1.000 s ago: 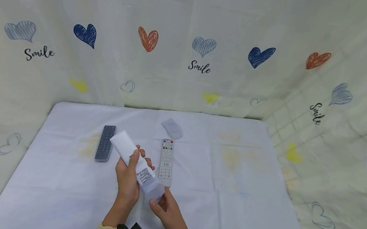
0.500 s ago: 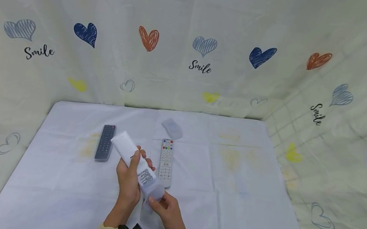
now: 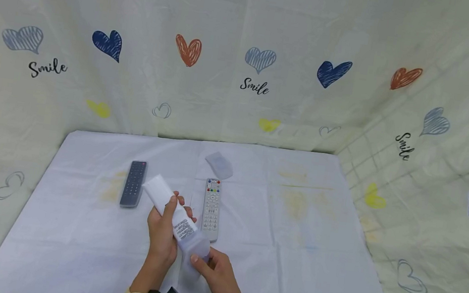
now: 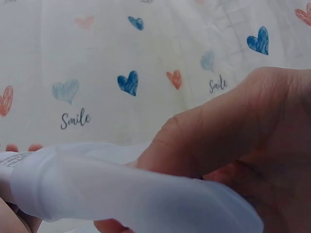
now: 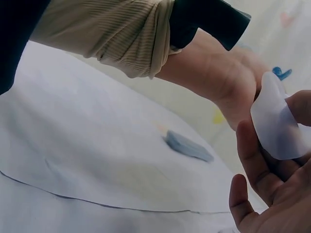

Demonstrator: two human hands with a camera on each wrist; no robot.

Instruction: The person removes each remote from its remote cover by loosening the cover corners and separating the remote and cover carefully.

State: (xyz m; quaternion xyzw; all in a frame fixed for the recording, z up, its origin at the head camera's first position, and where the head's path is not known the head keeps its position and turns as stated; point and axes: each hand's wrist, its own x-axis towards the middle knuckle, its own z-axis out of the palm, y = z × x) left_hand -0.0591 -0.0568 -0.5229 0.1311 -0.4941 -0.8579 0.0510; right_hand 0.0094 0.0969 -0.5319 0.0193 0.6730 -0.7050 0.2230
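In the head view, the white object [image 3: 158, 191] is gripped over the tabletop [image 3: 310, 277] by the left hand [image 3: 162, 236], perhaps for steadiness. In the left wrist view, its translucent film [image 4: 121, 189] is pinched by the right hand [image 4: 252, 126]'s fingers; in the right wrist view, likewise.

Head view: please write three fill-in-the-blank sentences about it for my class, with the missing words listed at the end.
1. The light grey remote lies to the ____ of the dark remote.
2. The left hand grips the white item and the right hand pinches a translucent cover; nearer the dark remote is the ____ hand.
3. On the backdrop, black script repeats the word ____.

Missing words: right; left; Smile.
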